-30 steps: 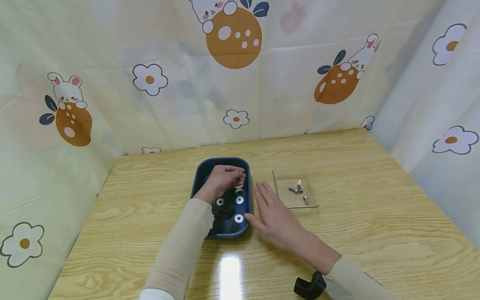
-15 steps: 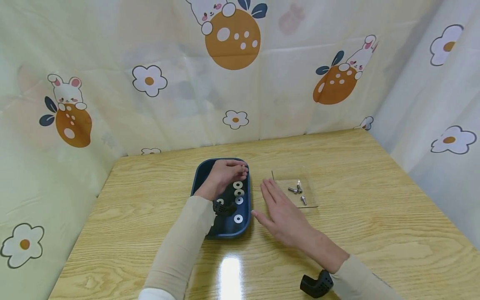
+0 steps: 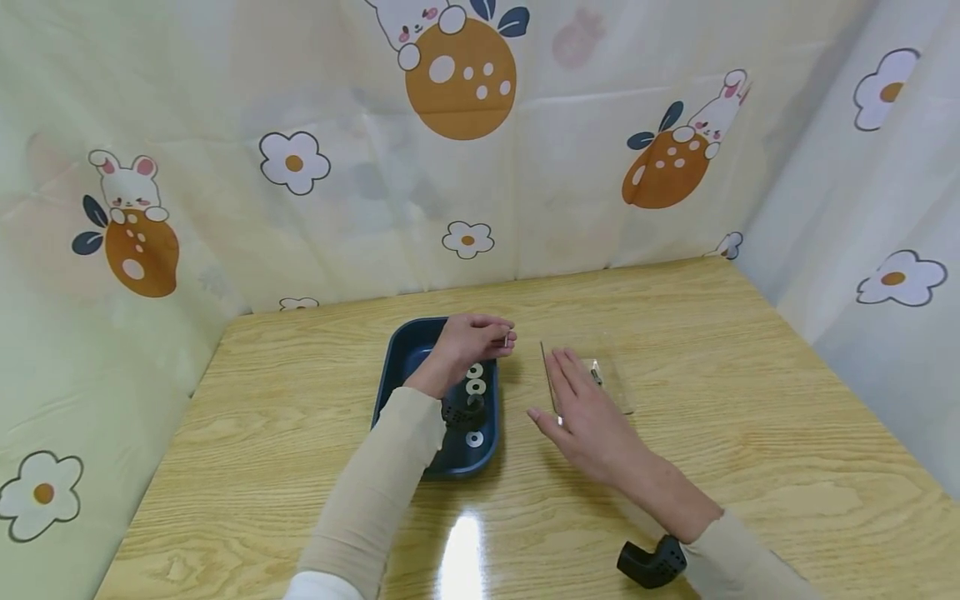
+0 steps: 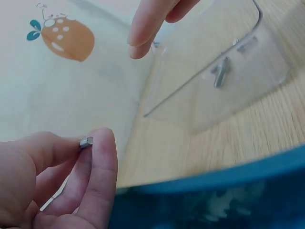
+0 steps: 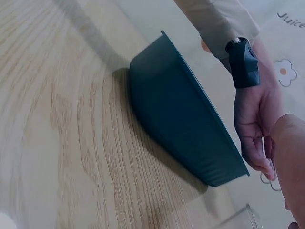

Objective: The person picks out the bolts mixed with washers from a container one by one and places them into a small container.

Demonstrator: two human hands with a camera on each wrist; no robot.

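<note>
Left fingers (image 4: 104, 167) pinch a small bolt (image 4: 86, 142); right fingers (image 3: 576, 372) straight, seemingly empty. Likely mid-transfer; next probably wants release over clear tray (image 3: 617, 392).

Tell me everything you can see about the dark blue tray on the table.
The dark blue, smooth, plastic-looking rectangular tray has rounded corners, sloping walls and a thin rim. It stands open side up on the pale wood-grain table, left of the clear plastic-looking box in the head view. Pale, ring-shaped washers lie inside. The person's left hand and beige sleeve hide part of it; any contact is unclear.
</note>
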